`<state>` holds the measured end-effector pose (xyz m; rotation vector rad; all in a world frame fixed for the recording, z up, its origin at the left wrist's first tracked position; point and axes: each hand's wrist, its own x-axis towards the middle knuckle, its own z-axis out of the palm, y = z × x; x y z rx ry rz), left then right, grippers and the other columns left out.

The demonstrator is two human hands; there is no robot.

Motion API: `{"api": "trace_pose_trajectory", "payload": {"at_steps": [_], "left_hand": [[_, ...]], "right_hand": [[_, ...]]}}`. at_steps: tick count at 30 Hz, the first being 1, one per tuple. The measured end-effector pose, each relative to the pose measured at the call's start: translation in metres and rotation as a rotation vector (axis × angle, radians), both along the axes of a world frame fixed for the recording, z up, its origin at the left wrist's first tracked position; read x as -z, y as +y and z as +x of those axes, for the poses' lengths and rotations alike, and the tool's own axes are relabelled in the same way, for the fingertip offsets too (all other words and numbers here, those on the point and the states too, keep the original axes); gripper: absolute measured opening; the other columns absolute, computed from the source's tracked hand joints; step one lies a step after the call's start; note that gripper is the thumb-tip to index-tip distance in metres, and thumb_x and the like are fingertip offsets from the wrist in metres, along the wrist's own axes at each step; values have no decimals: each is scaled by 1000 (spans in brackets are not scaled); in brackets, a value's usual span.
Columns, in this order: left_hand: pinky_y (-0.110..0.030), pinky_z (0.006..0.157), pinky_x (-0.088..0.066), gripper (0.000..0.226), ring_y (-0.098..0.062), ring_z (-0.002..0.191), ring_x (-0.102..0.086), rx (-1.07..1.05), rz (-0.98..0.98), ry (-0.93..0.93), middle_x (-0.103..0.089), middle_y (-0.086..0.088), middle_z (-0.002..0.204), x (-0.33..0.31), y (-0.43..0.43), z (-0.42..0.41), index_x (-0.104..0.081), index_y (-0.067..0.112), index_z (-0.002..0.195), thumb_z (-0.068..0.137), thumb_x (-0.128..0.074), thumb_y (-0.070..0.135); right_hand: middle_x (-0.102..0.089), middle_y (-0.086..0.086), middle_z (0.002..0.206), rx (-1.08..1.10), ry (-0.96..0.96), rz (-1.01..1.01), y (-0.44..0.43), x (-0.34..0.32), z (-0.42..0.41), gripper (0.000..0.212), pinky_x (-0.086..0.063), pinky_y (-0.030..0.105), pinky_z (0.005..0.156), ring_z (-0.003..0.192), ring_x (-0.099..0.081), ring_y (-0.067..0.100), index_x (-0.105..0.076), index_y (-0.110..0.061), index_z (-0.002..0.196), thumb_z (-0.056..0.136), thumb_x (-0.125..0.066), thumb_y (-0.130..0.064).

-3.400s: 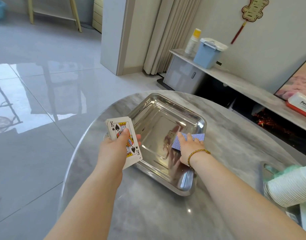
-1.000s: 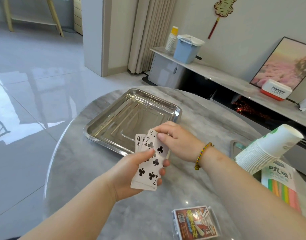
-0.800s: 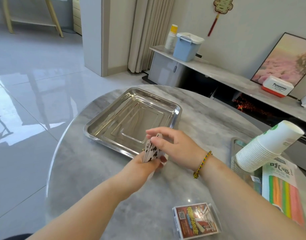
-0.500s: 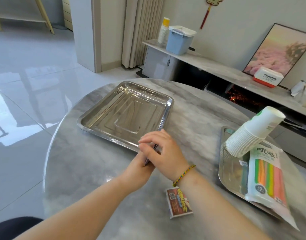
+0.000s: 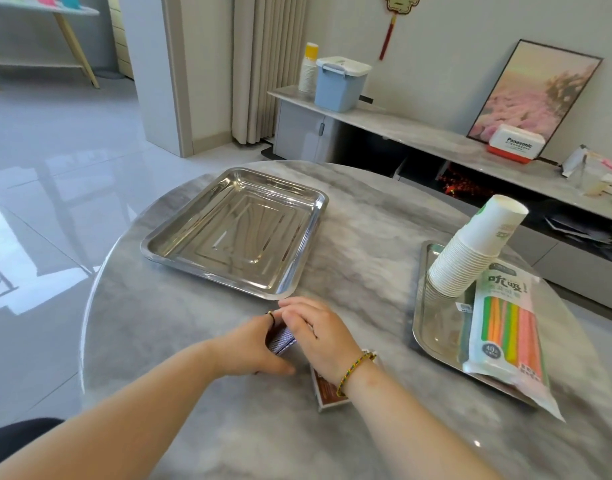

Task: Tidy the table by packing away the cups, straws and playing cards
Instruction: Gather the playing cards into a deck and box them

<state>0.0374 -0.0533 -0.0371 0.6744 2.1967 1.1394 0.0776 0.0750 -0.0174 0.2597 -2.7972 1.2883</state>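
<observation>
I'm in a home's living room: a round marble worktop [image 5: 366,233] stands on glossy floor tiles [image 5: 55,150], pleated curtains [image 5: 259,64] hang by the wall, a low cabinet [image 5: 418,135] carries a leaning framed flower picture [image 5: 533,95], and a red-tasselled charm [image 5: 400,2] hangs above.

The desk [image 5: 366,233] is grey marble with pale veining. The left tray [image 5: 308,237] and right tray [image 5: 432,329] are mirror-bright silver. The cups [image 5: 470,258] are white, the top one marked green. The straw packet [image 5: 505,327] is white with green, yellow, orange and pink stripes. The cards [image 5: 280,339] show a fine blue-and-white lattice; the card box [image 5: 327,389] is reddish-brown. The bracelet [image 5: 353,370] is multicoloured.
</observation>
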Motion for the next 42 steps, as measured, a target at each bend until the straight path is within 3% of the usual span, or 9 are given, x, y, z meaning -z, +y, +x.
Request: {"api": "trace_pose_trajectory", "payload": {"at_steps": [3,7,12,17,20,23,28,35,42], "left_hand": [[-14,42,-39,34,2,46,-49,-51,104,65,-53,11,63,-1,9,5,-49,35,80,62,-71,16],[-18,57,-48,39,3,59,-54,-26,284,24,-60,15,69,-14,28,19,-53,39,86,53,-66,24],[-6,64,-42,48,12,69,-56,76,371,-47,-58,17,81,-13,48,44,-50,30,91,62,-76,3],[-7,79,-42,61,14,92,-56,141,352,-180,-58,14,105,-4,70,64,-44,26,114,68,-74,-1],[-6,84,-40,67,10,97,-54,153,240,-46,-55,11,110,0,100,75,-41,25,119,65,-79,11],[-26,96,-41,74,-11,108,-51,182,101,218,-55,3,116,4,137,81,-45,19,122,58,-81,29],[-39,116,6,69,-10,137,-18,308,-295,615,-35,7,142,22,178,71,-46,25,129,67,-67,48],[-41,112,16,49,-5,134,-19,317,-304,575,-46,12,129,32,183,64,-55,34,116,70,-60,49],[-42,112,14,47,-6,137,-15,345,-339,607,-37,19,138,27,182,66,-54,32,116,73,-58,49]], "right_hand": [[-44,-7,125,65,-34,-116,6,0,10,28,-18,-9,87,118,-38,1,-56,-16,115,87,-56,-17],[-36,-21,125,100,-39,-289,17,-12,25,41,-31,9,98,116,-40,-6,-44,-44,101,71,-67,-28],[-42,-21,107,59,57,-222,38,-23,52,28,-27,-4,85,99,-39,-25,-49,-41,87,65,-61,-27],[-45,-18,107,97,135,-177,78,-25,81,24,-29,-1,89,103,-41,-20,-52,-38,85,67,-63,-26],[-45,-17,108,118,156,-115,106,-22,97,22,-28,0,90,104,-41,-18,-57,-30,87,67,-65,-24],[-41,-18,113,142,154,-85,125,-13,107,23,-27,-3,89,106,-37,-22,-61,-26,90,68,-65,-22],[-20,-25,130,139,18,-99,158,-2,104,44,-14,-11,88,116,-22,-25,-50,-44,96,80,-61,-5],[-7,-11,149,79,-83,-19,167,13,97,39,-6,-13,85,123,-10,-13,-45,-24,124,87,-51,-15],[-1,-9,153,111,-141,29,172,8,100,50,-15,14,103,139,-13,6,-40,-29,130,84,-58,-26]]}}
